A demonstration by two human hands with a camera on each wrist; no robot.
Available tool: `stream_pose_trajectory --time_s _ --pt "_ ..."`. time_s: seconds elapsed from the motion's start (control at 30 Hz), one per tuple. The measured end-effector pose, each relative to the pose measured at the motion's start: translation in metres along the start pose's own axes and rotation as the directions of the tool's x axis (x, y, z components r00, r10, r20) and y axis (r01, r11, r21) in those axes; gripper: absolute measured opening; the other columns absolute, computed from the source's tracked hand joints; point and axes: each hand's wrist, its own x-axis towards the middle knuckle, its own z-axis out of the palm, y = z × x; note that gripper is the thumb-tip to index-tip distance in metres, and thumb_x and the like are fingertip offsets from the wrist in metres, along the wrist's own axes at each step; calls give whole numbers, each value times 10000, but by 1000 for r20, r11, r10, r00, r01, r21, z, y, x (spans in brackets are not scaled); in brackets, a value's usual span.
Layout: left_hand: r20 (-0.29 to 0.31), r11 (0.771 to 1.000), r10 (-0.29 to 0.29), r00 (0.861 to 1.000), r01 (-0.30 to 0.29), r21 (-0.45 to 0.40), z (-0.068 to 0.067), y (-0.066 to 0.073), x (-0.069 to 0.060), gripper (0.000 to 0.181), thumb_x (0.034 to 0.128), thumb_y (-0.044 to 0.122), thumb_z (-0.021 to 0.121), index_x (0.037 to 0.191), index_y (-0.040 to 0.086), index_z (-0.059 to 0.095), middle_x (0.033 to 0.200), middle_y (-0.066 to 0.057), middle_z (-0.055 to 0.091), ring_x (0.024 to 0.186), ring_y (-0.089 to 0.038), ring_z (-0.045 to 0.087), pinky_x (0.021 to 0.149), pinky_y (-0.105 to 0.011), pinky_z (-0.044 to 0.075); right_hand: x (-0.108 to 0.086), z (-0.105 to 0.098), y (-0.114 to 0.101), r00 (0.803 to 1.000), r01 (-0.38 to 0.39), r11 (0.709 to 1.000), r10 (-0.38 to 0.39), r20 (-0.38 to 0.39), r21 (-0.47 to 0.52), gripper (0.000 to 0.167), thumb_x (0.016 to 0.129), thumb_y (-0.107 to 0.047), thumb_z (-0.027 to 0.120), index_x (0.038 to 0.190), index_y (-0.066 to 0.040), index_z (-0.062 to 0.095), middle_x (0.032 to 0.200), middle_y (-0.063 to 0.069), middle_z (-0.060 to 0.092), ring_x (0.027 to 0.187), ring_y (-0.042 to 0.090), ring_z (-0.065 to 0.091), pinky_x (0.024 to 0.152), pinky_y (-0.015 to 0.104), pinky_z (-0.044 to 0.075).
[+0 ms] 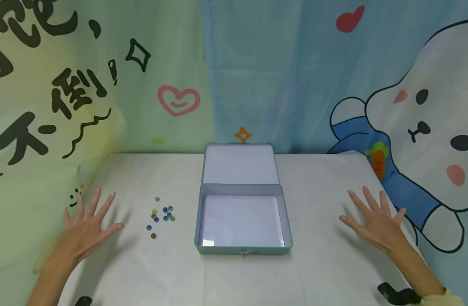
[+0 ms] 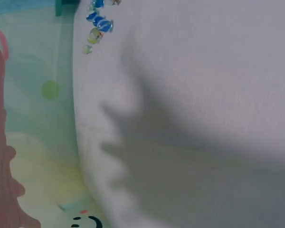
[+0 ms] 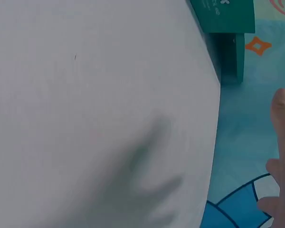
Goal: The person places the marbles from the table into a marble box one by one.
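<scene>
The left hand (image 1: pixel 84 229) is hovering, spread and empty, by the worktop's (image 1: pixel 321 191) left edge; the right hand (image 1: pixel 381 223) is doing likewise by its right edge. Between them, marbles (image 1: pixel 165 218) are lying left of the open box (image 1: pixel 226 250), looking hard, light and slippery, probably needing a fingertip pinch across their middles.

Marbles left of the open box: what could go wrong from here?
1. The glass marbles lie loose on the white table, so a bump might send them rolling.
2. Several sit close together; picking one could knock its neighbours.
3. The hinged green box has raised walls that a marble carried too low might hit.
</scene>
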Motion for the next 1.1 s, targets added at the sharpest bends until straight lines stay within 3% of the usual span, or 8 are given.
stream_pose_trajectory --time_s 0.1,0.2,0.3,0.47,0.63,0.77,0.87,1.1 --pt "-14 995 -27 1000 25 -95 5 4 -3 775 945 505 534 1565 241 152 1610 -219 147 1389 -600 173 945 -813 212 -1 5 -8 1000 -21 979 19 13 205 776 953 -502 513 1557 -147 179 1558 309 206 1385 590 185 925 880 84" --pt "-13 967 -84 996 78 -241 10 12 -7 691 974 405 545 1542 147 245 1549 -276 260 1326 -582 299 871 -772 305 -1 13 -22 998 -54 892 40 41 448 654 1026 -381 427 1538 -44 198 1507 340 294 1332 557 318 984 764 270" --pt "-11 921 -145 989 131 -367 15 18 -12 621 988 334 547 1502 73 315 1493 -289 340 1268 -547 369 845 -723 357 -1 23 -43 995 -87 769 41 87 633 587 1061 -360 326 1506 13 243 1474 319 371 1304 404 467 1004 526 460" --pt "-14 878 -202 979 175 -446 22 25 -19 565 985 282 561 1448 11 384 1419 -287 429 1193 -459 467 850 -430 486 2 36 -87 980 -176 475 -1 201 862 627 1062 -417 271 1497 33 228 1508 287 331 1228 14 511 930 134 483" --pt "92 810 -294 951 299 -505 32 38 -28 612 986 330 550 1468 12 349 1428 -289 411 1255 -457 446 790 -174 466 9 45 -129 962 -249 317 -30 272 915 625 1061 -422 271 1519 -4 191 1569 227 249 1420 294 343 1010 157 425" --pt "131 775 -351 927 366 -516 40 47 -33 613 988 321 547 1473 12 334 1447 -281 399 1278 -456 442 856 -261 518 16 55 -147 943 -317 214 -38 332 924 626 1055 -423 295 1545 -65 141 1608 192 168 1484 346 198 1184 361 280" --pt "155 758 -372 915 396 -518 43 52 -33 609 992 319 538 1478 19 325 1466 -268 390 1294 -444 435 950 -491 485 18 65 -152 934 -346 168 -36 357 923 623 1050 -403 326 1556 -102 121 1617 177 150 1488 337 179 1220 504 139" --pt "142 760 -362 921 380 -527 50 55 -30 576 992 321 535 1462 34 365 1449 -223 457 1280 -409 471 993 -545 435 15 79 -154 949 -309 229 6 316 923 587 1038 -407 376 1557 -208 188 1635 68 152 1511 305 106 1212 558 67"
